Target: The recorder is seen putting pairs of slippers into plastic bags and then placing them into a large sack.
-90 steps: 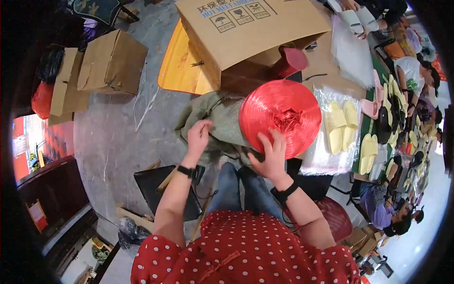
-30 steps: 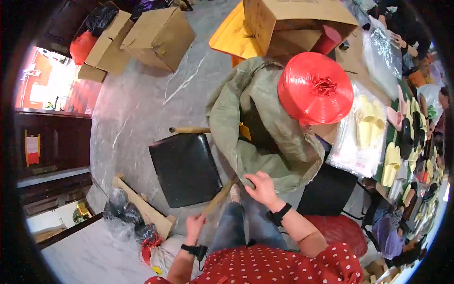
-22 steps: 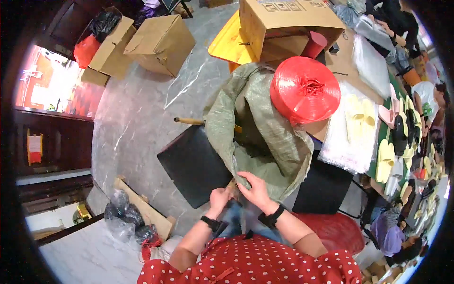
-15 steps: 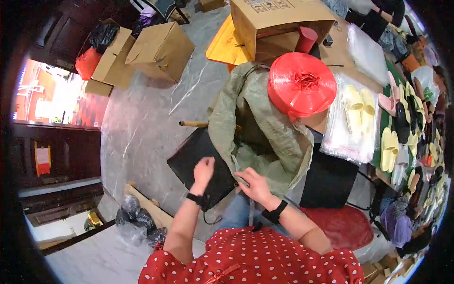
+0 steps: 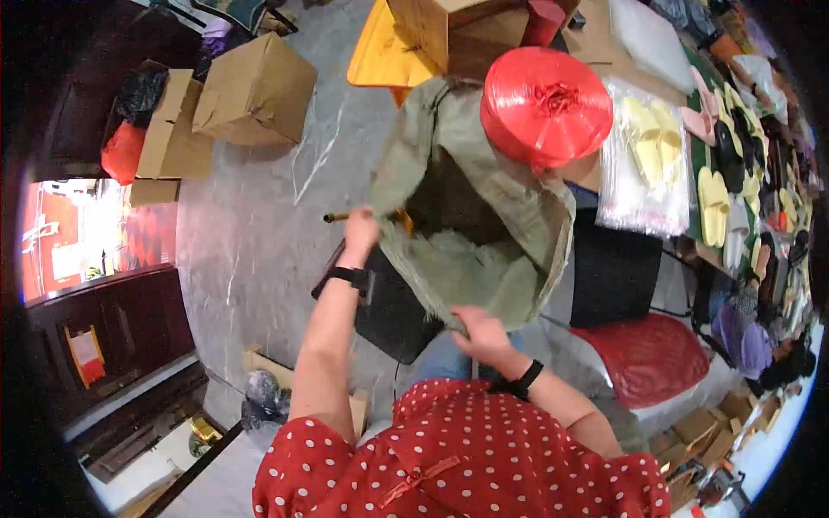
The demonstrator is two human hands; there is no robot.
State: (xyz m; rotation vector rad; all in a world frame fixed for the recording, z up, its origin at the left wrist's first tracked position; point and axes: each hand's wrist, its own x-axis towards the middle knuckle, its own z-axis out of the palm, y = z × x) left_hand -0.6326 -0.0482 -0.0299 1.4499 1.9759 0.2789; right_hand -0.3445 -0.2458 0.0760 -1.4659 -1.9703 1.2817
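A large green woven sack [image 5: 509,207] gapes in front of me, its dark mouth toward me. The left edge of its rim is in my left hand [image 5: 362,230], fingers closed, close to the end of a yellowish stick [image 5: 335,217]. My right hand [image 5: 485,337] grips the near rim just above my lap, and its fingertips are partly hidden by the cloth. A big red roll of plastic twine [image 5: 547,107] sits beyond the sack's right side, overlapping it in view. Inside, the sack's depth is dark and I cannot make out any contents.
Under the sack is a black seat [image 5: 393,315]. To the right stands a chair with a red seat [image 5: 643,358]. Bagged yellow slippers [image 5: 654,142] lie on a table beside many loose slippers. Cardboard boxes [image 5: 257,91] stand at far left, near a yellow stool [image 5: 393,52].
My left hand has gone forward from above the black seat and taken hold of the sack's left rim. My right hand stays at the near rim. The whole view has shifted.
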